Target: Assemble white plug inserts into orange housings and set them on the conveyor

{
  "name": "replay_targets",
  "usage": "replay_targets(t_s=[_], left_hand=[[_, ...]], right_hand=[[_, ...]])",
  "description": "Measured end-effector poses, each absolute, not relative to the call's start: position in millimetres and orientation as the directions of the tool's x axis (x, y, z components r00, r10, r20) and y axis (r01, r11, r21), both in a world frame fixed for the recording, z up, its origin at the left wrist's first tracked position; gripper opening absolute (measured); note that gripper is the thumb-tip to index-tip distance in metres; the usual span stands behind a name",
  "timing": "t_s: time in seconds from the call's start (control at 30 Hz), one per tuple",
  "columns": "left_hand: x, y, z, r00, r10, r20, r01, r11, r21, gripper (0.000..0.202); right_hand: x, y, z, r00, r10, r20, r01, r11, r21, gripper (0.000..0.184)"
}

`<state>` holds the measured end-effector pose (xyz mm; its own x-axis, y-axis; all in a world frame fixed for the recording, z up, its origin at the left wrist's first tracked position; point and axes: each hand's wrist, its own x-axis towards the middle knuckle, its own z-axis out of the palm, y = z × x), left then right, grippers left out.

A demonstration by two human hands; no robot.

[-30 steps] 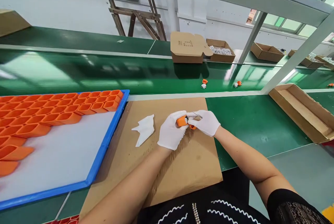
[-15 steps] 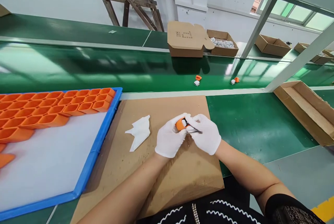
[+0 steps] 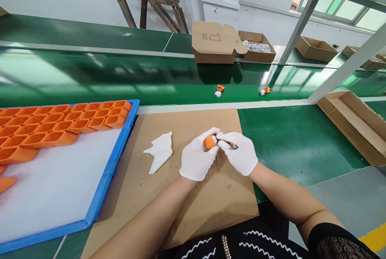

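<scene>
My left hand (image 3: 199,155), in a white glove, is closed around a small orange plastic housing (image 3: 210,141) above the cardboard sheet. Something white and a dark piece show at the housing's open side. Gloved as well, my right hand (image 3: 239,152) pinches a thin dark tool (image 3: 233,146) against that side; its far end sticks out past the fingers, and its tip is hidden. Both hands' fingertips meet at the housing. A torn white piece of cloth or paper (image 3: 161,151) lies on the cardboard sheet (image 3: 193,120), left of my hands.
At left stands a blue-rimmed tray (image 3: 113,166) with rows of orange housings (image 3: 60,138). Two small orange-and-white sets (image 3: 219,91) (image 3: 264,91) sit on the green belt (image 3: 157,88). Cardboard boxes (image 3: 215,44) stand behind; a long open box (image 3: 356,126) lies at right.
The orange-and-white sets on the belt have shifted left. My right hand has turned the dark tool, so less of it shows; my left hand still holds the orange housing.
</scene>
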<state>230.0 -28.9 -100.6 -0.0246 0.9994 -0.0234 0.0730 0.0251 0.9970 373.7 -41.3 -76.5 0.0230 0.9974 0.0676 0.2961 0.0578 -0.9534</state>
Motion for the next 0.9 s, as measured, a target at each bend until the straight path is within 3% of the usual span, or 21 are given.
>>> replay_targets(t_s=[0.07, 0.13, 0.3, 0.47, 0.63, 0.73, 0.83, 0.9], left_hand=[[232, -30, -93, -0.008, 1.0, -0.026, 0.05, 0.026, 0.998, 0.056], [233, -32, -87, 0.01, 1.0, -0.011, 0.043, 0.01, 0.999, 0.058], [231, -36, -85, 0.024, 0.998, 0.054, 0.156, -0.057, 0.986, 0.053], [228, -38, -87, 0.016, 0.993, 0.12, 0.31, -0.119, 0.943, 0.047], [229, -39, -82, 0.051, 0.987, 0.149, 0.301, -0.158, 0.94, 0.052], [229, -38, -83, -0.01, 0.98, 0.199, 0.327, -0.185, 0.927, 0.049], [226, -35, -89, -0.052, 0.964, 0.261, 0.406, -0.218, 0.888, 0.042], [224, -33, -95, -0.024, 0.948, 0.318, 0.467, -0.271, 0.842, 0.043]], right_hand=[[379, -34, -75, 0.008, 0.984, -0.181, 0.021, -0.181, -0.983, 0.016], [383, -28, -74, -0.097, 0.941, -0.325, -0.154, -0.337, -0.929, 0.024], [383, -28, -72, -0.341, 0.863, -0.373, -0.245, -0.464, -0.851, 0.033], [381, -30, -72, -0.364, 0.861, -0.356, -0.261, -0.461, -0.848, 0.035], [381, -30, -76, -0.195, 0.931, -0.308, -0.196, -0.345, -0.918, 0.036], [381, -32, -78, -0.008, 0.978, -0.209, -0.123, -0.208, -0.97, 0.024], [382, -35, -78, 0.058, 0.991, 0.119, 0.199, 0.106, -0.974, 0.018], [383, -38, -78, -0.044, 0.945, 0.326, 0.518, 0.3, -0.801, 0.026]])
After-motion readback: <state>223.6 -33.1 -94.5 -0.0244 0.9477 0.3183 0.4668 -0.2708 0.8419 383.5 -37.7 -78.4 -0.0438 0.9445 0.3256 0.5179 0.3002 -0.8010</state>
